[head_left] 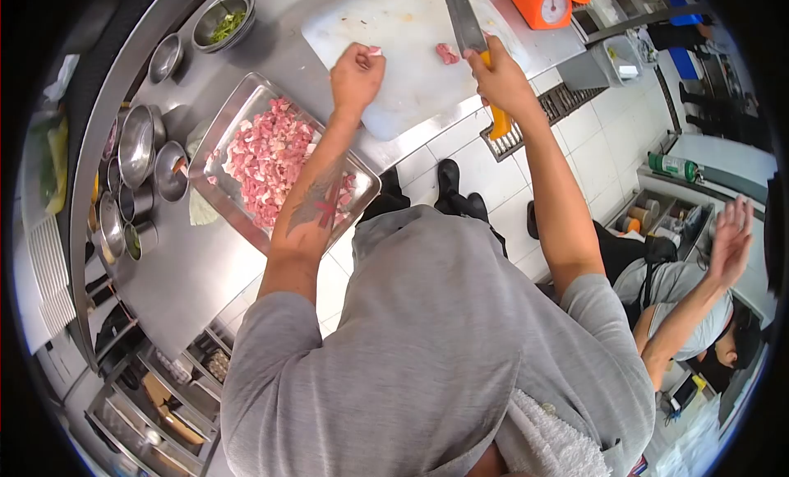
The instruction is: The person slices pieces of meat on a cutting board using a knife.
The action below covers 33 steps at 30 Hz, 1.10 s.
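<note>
My right hand (503, 81) is wrapped round the yellow handle of a knife (465, 21), whose broad blade points away over the white cutting board (403, 91). Pinched in the closed fingers of my left hand (357, 78) is a small pink piece of meat (375, 50), above the board's left side. Another piece of raw meat (447, 54) lies on the board between my hands, close to the blade. Left of the board, a metal tray (233, 216) holds a heap of diced raw meat (271, 161), partly hidden under my left forearm.
Metal bowls (141, 147) crowd the counter's left side, and one bowl (202, 35) at the back holds chopped greens. An orange scale (538, 4) stands beyond the board at right. A co-worker (686, 304) is behind me at right, one hand raised. A floor grate (567, 103) lies right of the counter.
</note>
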### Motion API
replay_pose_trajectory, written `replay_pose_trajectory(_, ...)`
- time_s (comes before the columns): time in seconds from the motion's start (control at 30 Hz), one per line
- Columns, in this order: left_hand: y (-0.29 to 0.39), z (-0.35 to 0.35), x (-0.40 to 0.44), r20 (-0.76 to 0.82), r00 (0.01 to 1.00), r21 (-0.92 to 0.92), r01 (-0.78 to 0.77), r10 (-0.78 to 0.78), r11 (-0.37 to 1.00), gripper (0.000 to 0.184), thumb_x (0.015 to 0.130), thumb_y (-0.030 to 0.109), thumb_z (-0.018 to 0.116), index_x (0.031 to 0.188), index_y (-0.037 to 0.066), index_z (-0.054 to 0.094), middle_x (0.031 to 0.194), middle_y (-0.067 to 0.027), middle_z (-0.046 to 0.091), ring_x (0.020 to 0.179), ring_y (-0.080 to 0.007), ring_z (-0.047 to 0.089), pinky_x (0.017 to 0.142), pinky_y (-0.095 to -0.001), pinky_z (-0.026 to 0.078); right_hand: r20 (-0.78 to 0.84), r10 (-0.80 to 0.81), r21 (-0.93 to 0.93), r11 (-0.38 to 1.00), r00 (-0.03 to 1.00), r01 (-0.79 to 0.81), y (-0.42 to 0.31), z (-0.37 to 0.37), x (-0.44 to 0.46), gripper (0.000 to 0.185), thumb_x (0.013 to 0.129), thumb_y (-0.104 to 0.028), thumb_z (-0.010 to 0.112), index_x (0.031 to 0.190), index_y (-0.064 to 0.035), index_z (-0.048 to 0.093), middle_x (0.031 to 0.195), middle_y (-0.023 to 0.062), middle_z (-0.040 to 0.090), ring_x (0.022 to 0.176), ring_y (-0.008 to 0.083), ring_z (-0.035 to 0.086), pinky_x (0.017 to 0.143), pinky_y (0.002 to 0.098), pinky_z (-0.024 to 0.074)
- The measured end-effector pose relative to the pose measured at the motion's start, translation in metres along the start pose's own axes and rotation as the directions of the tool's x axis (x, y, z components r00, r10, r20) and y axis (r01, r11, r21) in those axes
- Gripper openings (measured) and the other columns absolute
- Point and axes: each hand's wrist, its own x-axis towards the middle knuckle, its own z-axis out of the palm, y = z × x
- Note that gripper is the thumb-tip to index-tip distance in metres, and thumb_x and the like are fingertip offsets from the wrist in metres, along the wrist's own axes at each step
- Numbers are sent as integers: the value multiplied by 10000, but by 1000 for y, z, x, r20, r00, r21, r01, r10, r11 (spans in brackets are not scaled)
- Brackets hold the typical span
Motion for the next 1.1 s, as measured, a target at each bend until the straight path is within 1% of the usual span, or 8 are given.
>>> replay_pose_trajectory(0.13,46,-22,-10,-51,955,145,-283,293,948,96,818,115,702,912,95,693,847,-60,695,749,-235,679,704,-366,562,177,-2,389,919,984,-68,-1,2,-33,435,1038,-293,584,1347,-25,437,746,41,551,515,125,544,444,326,479)
replay_pose_trajectory(0.2,37,-21,-24,130,872,313,-488,473,815,174,811,62,675,964,133,719,1022,-59,683,891,-272,673,791,-393,565,270,61,179,977,961,-112,17,12,-44,430,1038,-295,587,1331,-18,436,731,75,578,524,155,581,446,351,478)
replay_pose_trajectory(0.3,-2,-18,-44,356,891,324,-402,283,857,207,821,63,656,1002,129,732,1036,-74,683,917,-278,680,824,-407,565,270,4,-141,989,963,35,68,38,-63,391,1039,-285,580,1272,-2,441,722,172,631,575,284,653,496,441,497)
replay_pose_trajectory(0.43,20,-36,-37,251,967,363,-141,49,921,192,860,122,676,1042,106,734,1021,-105,684,911,-300,690,819,-394,563,255,15,-315,947,967,69,77,45,-91,315,1028,-261,556,1159,5,451,842,366,668,836,574,647,744,631,517)
replay_pose_trajectory(0.53,11,-27,-21,418,887,330,-349,196,877,213,855,165,703,1051,83,723,1030,-138,693,899,-336,692,836,-416,562,248,-5,-365,926,969,98,68,42,-97,271,1016,-224,561,1077,13,447,798,351,665,799,546,665,728,617,529)
replay_pose_trajectory(0.87,14,3,10,421,898,439,-323,126,838,146,825,161,716,928,59,716,958,-131,730,928,-346,700,865,-452,565,155,1,-332,942,988,51,64,42,-104,275,989,-206,617,992,26,468,807,329,653,827,533,652,732,585,502)
replay_pose_trajectory(1.0,8,-27,21,351,836,114,-485,422,867,139,818,75,669,916,108,761,913,-89,725,928,-320,685,839,-426,560,166,81,-317,948,983,-25,61,50,-107,284,999,-225,606,1015,15,456,833,339,658,853,538,649,753,590,497)
replay_pose_trajectory(1.1,-18,-45,6,504,761,242,-578,408,779,167,818,68,666,944,108,769,924,-84,728,949,-314,683,871,-409,556,170,86,-334,942,982,-25,57,50,-115,281,1007,-231,592,1027,10,448,823,335,659,838,536,649,741,594,495)
